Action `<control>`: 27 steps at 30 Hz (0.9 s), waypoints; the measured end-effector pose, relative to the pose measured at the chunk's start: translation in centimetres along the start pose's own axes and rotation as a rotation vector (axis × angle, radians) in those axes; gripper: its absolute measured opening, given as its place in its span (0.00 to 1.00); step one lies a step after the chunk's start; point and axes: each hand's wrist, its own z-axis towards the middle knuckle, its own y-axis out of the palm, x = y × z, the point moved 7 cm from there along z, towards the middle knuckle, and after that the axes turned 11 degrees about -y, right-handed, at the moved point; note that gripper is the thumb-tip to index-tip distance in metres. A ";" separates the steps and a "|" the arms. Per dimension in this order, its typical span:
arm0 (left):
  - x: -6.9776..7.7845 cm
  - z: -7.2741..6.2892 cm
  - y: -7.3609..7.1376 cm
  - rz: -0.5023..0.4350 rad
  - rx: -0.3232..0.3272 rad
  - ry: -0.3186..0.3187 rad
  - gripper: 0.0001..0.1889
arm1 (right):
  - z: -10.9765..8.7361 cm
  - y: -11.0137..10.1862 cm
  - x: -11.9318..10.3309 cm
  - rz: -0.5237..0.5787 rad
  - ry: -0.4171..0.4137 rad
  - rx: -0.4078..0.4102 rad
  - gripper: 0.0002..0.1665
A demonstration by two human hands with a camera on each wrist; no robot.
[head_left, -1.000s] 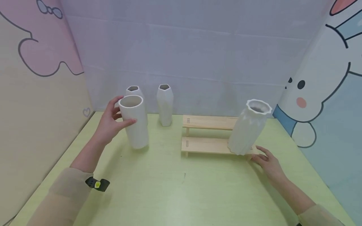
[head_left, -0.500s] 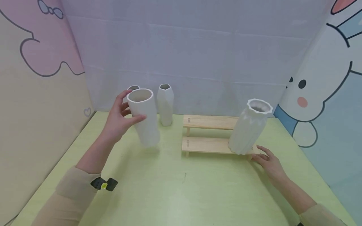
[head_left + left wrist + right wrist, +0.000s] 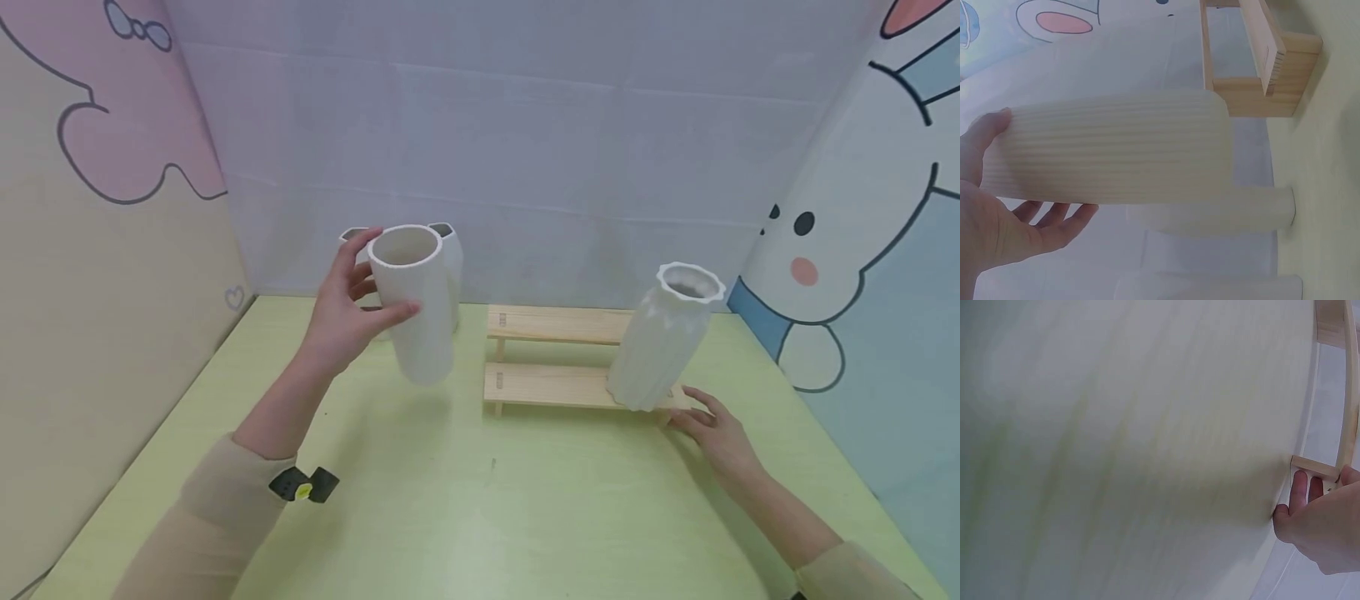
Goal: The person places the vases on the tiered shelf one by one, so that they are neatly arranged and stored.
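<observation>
My left hand (image 3: 348,312) grips a white cylindrical vase (image 3: 423,342) near its rim, thumb on the front and fingers round the side. In the left wrist view the vase's ribbed wall (image 3: 1116,150) shows, its base raised above the table. At the right, my right hand (image 3: 722,437) holds the end of a two-tier wooden rack (image 3: 551,386), with fingers at the rack's leg (image 3: 1313,465) in the right wrist view. A white pleated vase (image 3: 660,354) with a wavy rim stands on the lower tier's right end, overlapping the upper tier.
Behind the held vase stand two white faceted vases, the left one (image 3: 352,235) mostly hidden and the right one (image 3: 454,267) partly covered. A pale green table (image 3: 525,508) lies under everything. Cartoon-printed side panels (image 3: 885,275) and a lilac back sheet (image 3: 525,150) enclose it.
My left hand has carried the cylindrical vase to the right and slightly up, so it now overlaps the right faceted vase. The right hand, rack and pleated vase stay put.
</observation>
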 end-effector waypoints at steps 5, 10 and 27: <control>0.6 0.0 1.1 -0.028 -0.002 0.041 0.47 | 0.0 0.1 0.1 0.005 -0.003 -0.003 0.46; 1.0 -0.1 2.3 -0.070 -0.011 0.084 0.47 | 0.0 0.1 0.1 0.008 -0.007 -0.007 0.46; 2.6 -0.3 6.9 -0.192 -0.090 0.162 0.47 | 0.0 0.0 0.2 0.081 -0.029 0.013 0.46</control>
